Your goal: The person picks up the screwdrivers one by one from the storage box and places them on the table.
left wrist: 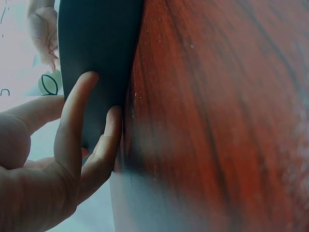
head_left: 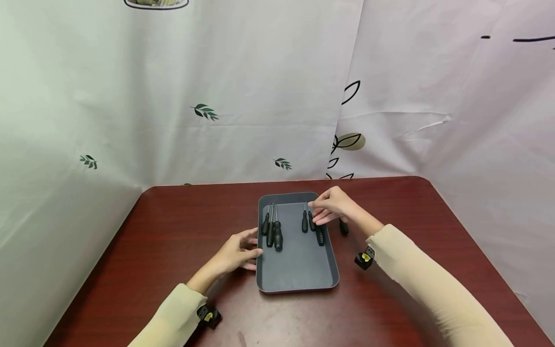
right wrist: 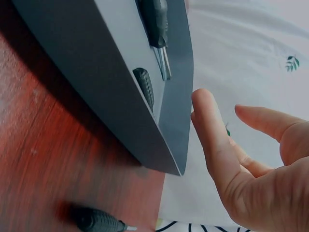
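Observation:
A grey rectangular tray [head_left: 299,270] lies on the table. Three black-handled screwdrivers [head_left: 278,236] lie side by side along its left part. Another group of black-handled screwdrivers [head_left: 305,222] is at its right, partly behind my right hand [head_left: 331,206]. This hand is over the tray's far right rim, thumb and fingers apart, with nothing between them in the right wrist view. My left hand [head_left: 236,250] is at the tray's left side, fingertips [left wrist: 89,77] touching its outer wall. One more screwdriver [right wrist: 99,220] lies on the table, to the right of the tray.
The reddish-brown wooden table [head_left: 186,217] has rounded far corners. Behind it and at both sides hangs a white curtain [head_left: 243,96] with leaf prints. Small black devices [head_left: 365,258] are strapped at both wrists.

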The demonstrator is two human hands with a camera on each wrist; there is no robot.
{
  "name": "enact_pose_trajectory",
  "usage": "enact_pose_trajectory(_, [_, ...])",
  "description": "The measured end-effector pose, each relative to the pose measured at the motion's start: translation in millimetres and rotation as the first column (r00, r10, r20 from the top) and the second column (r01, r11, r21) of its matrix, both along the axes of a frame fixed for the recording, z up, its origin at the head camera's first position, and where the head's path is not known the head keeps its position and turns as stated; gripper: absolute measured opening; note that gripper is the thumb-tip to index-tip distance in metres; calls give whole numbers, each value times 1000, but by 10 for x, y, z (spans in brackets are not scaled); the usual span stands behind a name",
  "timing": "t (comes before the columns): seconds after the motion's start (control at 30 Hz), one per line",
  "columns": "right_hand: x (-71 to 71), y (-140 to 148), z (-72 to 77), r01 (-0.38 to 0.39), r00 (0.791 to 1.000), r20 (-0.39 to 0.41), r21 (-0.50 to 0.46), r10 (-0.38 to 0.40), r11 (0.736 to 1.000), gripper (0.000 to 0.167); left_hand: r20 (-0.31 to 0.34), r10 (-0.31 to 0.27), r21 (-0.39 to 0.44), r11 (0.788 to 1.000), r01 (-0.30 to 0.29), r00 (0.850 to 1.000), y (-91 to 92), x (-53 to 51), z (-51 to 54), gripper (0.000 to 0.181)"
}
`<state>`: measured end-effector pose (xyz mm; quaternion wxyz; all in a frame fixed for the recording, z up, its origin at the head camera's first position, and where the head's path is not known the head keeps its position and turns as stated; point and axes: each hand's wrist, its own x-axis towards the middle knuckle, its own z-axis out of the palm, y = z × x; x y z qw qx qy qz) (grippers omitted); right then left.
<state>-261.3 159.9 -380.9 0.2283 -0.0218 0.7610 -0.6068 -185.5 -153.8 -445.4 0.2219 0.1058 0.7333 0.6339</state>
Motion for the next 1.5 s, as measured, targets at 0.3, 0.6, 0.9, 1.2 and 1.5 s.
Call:
enact_pose_trajectory(0.3, [22, -145, -21, -14, 1000, -8, 2, 14, 1000, 35, -10, -3, -9, 1000, 3, 1000, -10, -9, 16, 70])
enact_pose_trajectory(0.6, [58, -264, -82, -36, 999, 20, -2, 36, 999, 34, -16, -10, -7, 1000, 10, 1000, -23, 3, -2, 71])
enact_pose_trajectory(0.9, [65, -346, -98, -54, 998, 26, -5, 54, 999, 30, -16, -8, -4, 1000, 8, 1000, -18, 5, -4, 71])
enact_pose_trajectory(1.2, [73, -410, -125, -95, 995, 9, 1, 95, 995, 29, -29, -11, -15, 1000, 11, 1000, -25, 7, -11, 71])
enact_pose_trajectory(1.5, [74, -485, -139, -115, 993, -26, 30, 116, 993, 26, -30, -13, -7, 1000, 13, 999, -23, 13, -4, 71])
